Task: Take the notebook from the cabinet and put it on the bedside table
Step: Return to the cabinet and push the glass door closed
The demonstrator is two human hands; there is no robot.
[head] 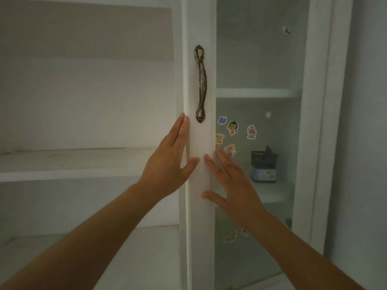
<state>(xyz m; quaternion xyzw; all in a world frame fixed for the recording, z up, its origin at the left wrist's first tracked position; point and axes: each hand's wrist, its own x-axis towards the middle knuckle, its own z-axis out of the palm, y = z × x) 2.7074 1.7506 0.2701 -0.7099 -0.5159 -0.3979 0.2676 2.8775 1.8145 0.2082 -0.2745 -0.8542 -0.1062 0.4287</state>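
Note:
A white cabinet door (202, 28) with a glass pane stands in front of me, its frame carrying a bronze handle (201, 83). My left hand (169, 162) lies flat against the door's left edge, fingers straight and thumb on the front of the frame. My right hand (234, 185) rests spread on the frame's right side, partly over the glass. Neither hand holds anything. No notebook is in view. White shelves (69, 164) to the left of the door show nothing on them.
Behind the glass, cartoon stickers (232, 128) dot the pane. A black mesh pen holder (264, 159) sits on a small blue box (263, 174) on a shelf (272, 191). A higher shelf (255, 92) lies above. The cabinet's right post (314, 122) borders a white wall.

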